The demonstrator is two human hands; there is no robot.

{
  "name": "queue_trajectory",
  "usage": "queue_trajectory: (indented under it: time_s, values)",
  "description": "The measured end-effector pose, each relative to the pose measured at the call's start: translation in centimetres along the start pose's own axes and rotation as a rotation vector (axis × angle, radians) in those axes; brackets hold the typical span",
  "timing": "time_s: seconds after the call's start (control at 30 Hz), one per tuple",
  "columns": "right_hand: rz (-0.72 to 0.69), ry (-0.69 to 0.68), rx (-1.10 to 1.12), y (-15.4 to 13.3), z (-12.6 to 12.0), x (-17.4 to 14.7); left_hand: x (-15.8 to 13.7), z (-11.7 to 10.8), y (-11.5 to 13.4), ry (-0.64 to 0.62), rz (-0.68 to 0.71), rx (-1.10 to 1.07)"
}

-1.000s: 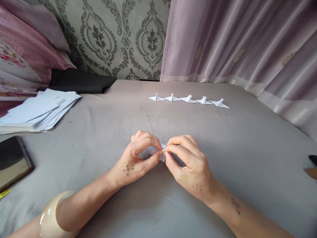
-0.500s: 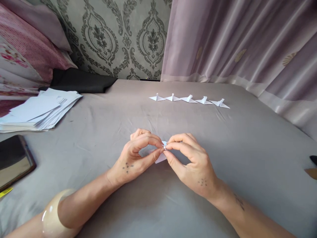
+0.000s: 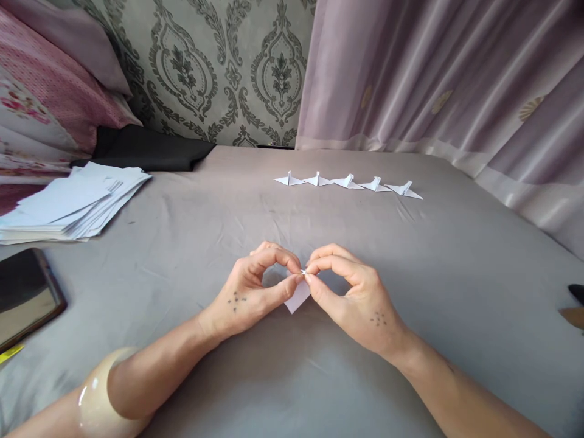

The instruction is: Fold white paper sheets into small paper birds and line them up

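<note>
A small folded piece of white paper (image 3: 297,297) is pinched between my two hands near the middle of the view, one pointed corner hanging down. My left hand (image 3: 255,283) is closed, its thumb and index finger gripping the paper's upper part from the left. From the right, my right hand (image 3: 351,292) pinches the same part with thumb and fingers, the fingertips of both hands nearly touching. Much of the paper's upper fold is hidden behind the fingers. Beyond the hands, several white origami birds (image 3: 349,181) stand in a row on the grey cloth (image 3: 205,213).
A stack of white paper (image 3: 68,204) lies at the left, with a dark folded cloth (image 3: 150,149) behind it. Nearer, a phone (image 3: 30,298) rests at the left edge. A curtain (image 3: 410,73) hangs at the right, and a dark object (image 3: 575,293) shows at the right edge.
The paper has tilted so that more of its lower corner shows below my fingers. My right forearm has rolled slightly; both hands keep their pinch.
</note>
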State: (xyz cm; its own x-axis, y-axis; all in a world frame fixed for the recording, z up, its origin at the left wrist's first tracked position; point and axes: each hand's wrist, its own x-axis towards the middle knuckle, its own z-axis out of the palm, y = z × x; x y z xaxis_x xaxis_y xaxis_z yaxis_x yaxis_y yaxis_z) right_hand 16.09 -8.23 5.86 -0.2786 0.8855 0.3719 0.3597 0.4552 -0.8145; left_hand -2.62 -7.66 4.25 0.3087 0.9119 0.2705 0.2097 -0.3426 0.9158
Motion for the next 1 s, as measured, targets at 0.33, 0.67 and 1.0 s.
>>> queue_trajectory:
  time_s: [0.33, 0.67, 1.0]
  values:
    - [-0.106, 0.187, -0.118, 0.2, 0.4, 0.0, 0.2, 0.2, 0.7, 0.121, -0.063, -0.111]
    - [-0.205, 0.193, -0.122, 0.4, 1.1, -0.4, 0.2, 0.4, 0.3, 0.134, 0.068, -0.033]
    - [-0.235, 0.261, -0.227, -0.1, 1.2, -0.3, 0.2, 0.6, 0.7, 0.145, 0.185, 0.191]
